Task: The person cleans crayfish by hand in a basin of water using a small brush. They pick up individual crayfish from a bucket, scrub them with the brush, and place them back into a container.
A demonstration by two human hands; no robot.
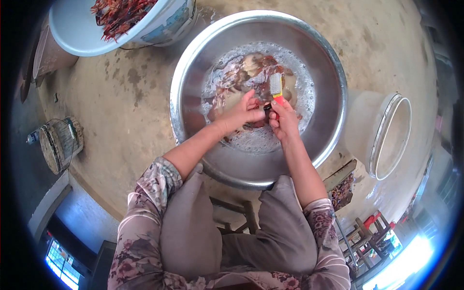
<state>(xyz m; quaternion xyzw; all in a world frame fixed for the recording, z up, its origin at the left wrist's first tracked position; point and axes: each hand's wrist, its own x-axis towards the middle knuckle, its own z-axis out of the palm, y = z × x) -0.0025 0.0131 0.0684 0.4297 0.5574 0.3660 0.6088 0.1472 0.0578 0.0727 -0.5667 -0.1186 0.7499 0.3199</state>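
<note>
A scrubbing brush (276,85) with pale bristles and a red and yellow handle stands upright in my right hand (284,119), its fingers wrapped round the handle. Close beside it is my left hand (241,112), fingers apart and thumb pointing toward a small dark piece (267,107) between the two hands. I cannot make out what that piece is or which hand bears it. Both hands are over a wide metal basin (328,87). Foamy, murky water (258,144) fills its bottom, with reddish-brown crayfish (268,62) partly under the surface.
At the upper left, a light blue tub (72,29) contains a heap of red crayfish (124,14). A pale plastic bucket (374,135) is right of the basin. A lidded container (60,145) stands at the far left. Below the bucket lies a shallow box (342,191) of small dark bits.
</note>
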